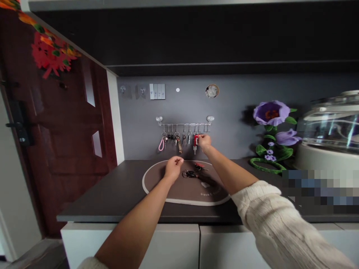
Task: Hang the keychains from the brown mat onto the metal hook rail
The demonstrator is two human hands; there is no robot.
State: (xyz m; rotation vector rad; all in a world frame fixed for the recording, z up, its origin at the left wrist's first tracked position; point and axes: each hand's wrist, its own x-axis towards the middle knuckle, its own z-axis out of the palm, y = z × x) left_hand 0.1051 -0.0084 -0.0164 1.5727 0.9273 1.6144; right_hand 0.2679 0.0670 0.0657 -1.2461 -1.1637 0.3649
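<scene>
My right hand [205, 142] reaches to the wall rack, its fingers closed at the edge of a red key holder [195, 140]. A ring joins that holder to a hook near the rack's right end. Lower down, my left hand [173, 168] hovers over the brown mat [157, 183], thumb and fingers drawn together with nothing visible between them. The hook rack [185, 124] carries several key bunches, among them one with a pink strap [161, 144] and one with a brown fob [179, 144]. On the mat lie black keys on a ring [192, 174] and a red-cased key set [199, 165].
Overhead runs a dark cabinet [196, 37]. Purple knitted flowers [271, 113] and a glass-topped appliance [331, 127] stand on the right of the dark counter [103, 194]. A wall switch panel [157, 91] is above the rack, and a red-brown door [70, 149] stands left.
</scene>
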